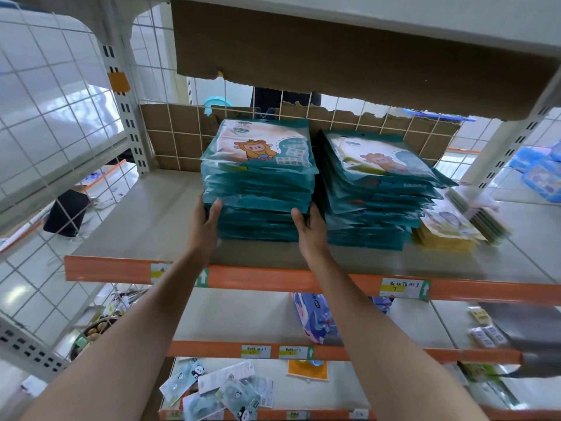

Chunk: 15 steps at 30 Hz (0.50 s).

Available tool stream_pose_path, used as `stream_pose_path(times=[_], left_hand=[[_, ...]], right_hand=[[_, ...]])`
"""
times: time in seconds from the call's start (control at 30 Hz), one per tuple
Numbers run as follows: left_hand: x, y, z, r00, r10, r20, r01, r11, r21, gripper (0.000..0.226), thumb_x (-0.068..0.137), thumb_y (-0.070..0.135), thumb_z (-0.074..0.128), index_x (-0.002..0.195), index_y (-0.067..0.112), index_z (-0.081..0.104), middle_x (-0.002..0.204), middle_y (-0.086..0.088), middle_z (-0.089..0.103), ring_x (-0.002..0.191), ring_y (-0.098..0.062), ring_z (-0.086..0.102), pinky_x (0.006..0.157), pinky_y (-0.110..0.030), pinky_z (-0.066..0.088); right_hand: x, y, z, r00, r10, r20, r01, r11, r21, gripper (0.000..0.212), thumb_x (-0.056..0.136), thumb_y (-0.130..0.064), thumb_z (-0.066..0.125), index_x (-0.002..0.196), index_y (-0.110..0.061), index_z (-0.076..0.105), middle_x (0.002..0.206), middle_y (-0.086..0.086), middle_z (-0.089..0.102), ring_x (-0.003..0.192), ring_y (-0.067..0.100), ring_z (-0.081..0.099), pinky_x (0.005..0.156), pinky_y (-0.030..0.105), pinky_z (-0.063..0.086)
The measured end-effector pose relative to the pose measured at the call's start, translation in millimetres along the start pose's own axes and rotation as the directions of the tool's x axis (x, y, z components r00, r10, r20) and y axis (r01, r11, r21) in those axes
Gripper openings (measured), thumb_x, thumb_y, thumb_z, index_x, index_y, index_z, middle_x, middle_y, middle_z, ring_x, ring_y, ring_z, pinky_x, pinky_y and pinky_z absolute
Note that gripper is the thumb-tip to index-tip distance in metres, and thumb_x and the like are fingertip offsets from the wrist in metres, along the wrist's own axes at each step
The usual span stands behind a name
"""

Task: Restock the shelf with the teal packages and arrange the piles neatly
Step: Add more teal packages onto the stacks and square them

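**Mia:** Look, your left hand [206,221] and your right hand [309,227] are hugging the left pile [258,189] of teal packages from both sides. The pile sits on the shelf [136,214], right between your two hands.

**Ben:** Your thumbs [217,206] lie on the front of the pile. Your other fingers bend round its sides and clamp on it. (Their tips are hidden behind the packs.) I think you hold it like that so all the packs slide together and none slips out.

**Mia:** Your hands grip low down, so the packs above your fingers ride along on top.

**Ben:** The right pile [376,202] is just past the fingers of your right hand. There is only a thin gap for them to fit in. That pile leans, and its packs poke out to the right like steps.

**Mia:** So it looks like you are squaring up the left pile now. I guess the leaning one needs tidying too.

**Ben:** Go easy there. The yellow packs [446,238] lie beyond it, far from your fingers, and a push might bump them.
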State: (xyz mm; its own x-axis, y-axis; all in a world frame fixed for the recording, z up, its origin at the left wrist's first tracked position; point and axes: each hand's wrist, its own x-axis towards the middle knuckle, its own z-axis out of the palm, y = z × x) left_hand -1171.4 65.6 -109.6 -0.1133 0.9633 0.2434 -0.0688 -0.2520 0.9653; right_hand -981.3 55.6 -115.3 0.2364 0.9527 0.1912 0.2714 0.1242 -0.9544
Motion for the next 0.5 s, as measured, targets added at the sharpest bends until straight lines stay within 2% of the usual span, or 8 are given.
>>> stream_pose_path(times=[0.17, 0.3, 0.33, 0.43, 0.5], left_hand=[[0.6, -2.8, 0.4, 1.000, 0.017, 0.002, -0.017, 0.999, 0.031, 0.037, 0.099, 0.016, 0.038, 0.134, 0.003, 0.036, 0.117, -0.006, 0.054, 0.096, -0.004, 0.057, 0.072, -0.014, 0.051], [1.4, -3.6, 1.1, 0.999, 0.031, 0.015, -0.031, 0.998, 0.051, 0.041, 0.099, 0.016, 0.039, 0.138, 0.005, 0.030, 0.121, -0.006, 0.051, 0.099, -0.002, 0.056, 0.074, -0.012, 0.050], [1.2, -3.7, 0.8, 0.999, 0.027, 0.023, -0.028, 0.998, 0.050, 0.042, 0.099, 0.016, 0.039, 0.139, 0.006, 0.029, 0.121, -0.005, 0.051, 0.099, -0.002, 0.056, 0.074, -0.013, 0.050], [-0.1, -4.2, -0.7, 0.999, 0.023, 0.028, -0.024, 0.998, 0.061, 0.041, 0.099, 0.018, 0.039, 0.138, 0.008, 0.030, 0.120, -0.004, 0.051, 0.102, -0.004, 0.056, 0.076, -0.017, 0.051], [-1.3, -3.7, -0.4, 0.999, 0.027, 0.027, -0.029, 0.997, 0.075, 0.039, 0.099, 0.019, 0.040, 0.135, 0.007, 0.032, 0.120, -0.007, 0.052, 0.105, -0.012, 0.056, 0.082, -0.025, 0.051]], right_hand=[[1.0, 0.9, -3.1, 0.999, -0.015, 0.029, 0.016, 0.999, -0.028, 0.058, 0.094, -0.035, 0.049, 0.142, -0.006, 0.035, 0.138, 0.014, 0.049, 0.128, 0.028, 0.045, 0.107, 0.043, 0.036], [-4.7, -7.0, -2.6, 0.999, -0.039, 0.016, 0.040, 0.995, -0.090, 0.086, 0.079, -0.065, 0.039, 0.142, -0.006, 0.036, 0.135, 0.014, 0.052, 0.125, 0.029, 0.047, 0.104, 0.042, 0.038], [-5.4, -7.6, -2.7, 0.999, -0.040, 0.020, 0.042, 0.994, -0.099, 0.088, 0.078, -0.067, 0.038, 0.142, -0.007, 0.035, 0.135, 0.013, 0.052, 0.124, 0.028, 0.047, 0.103, 0.040, 0.039], [-5.5, -6.9, -3.4, 0.998, -0.048, 0.039, 0.052, 0.992, -0.118, 0.062, 0.093, -0.043, 0.045, 0.143, -0.008, 0.034, 0.137, 0.012, 0.051, 0.126, 0.028, 0.046, 0.103, 0.036, 0.038], [-4.2, -5.1, -4.6, 0.998, -0.048, 0.029, 0.051, 0.993, -0.105, 0.054, 0.096, -0.034, 0.047, 0.143, -0.009, 0.035, 0.135, 0.010, 0.052, 0.125, 0.027, 0.047, 0.101, 0.031, 0.037]])
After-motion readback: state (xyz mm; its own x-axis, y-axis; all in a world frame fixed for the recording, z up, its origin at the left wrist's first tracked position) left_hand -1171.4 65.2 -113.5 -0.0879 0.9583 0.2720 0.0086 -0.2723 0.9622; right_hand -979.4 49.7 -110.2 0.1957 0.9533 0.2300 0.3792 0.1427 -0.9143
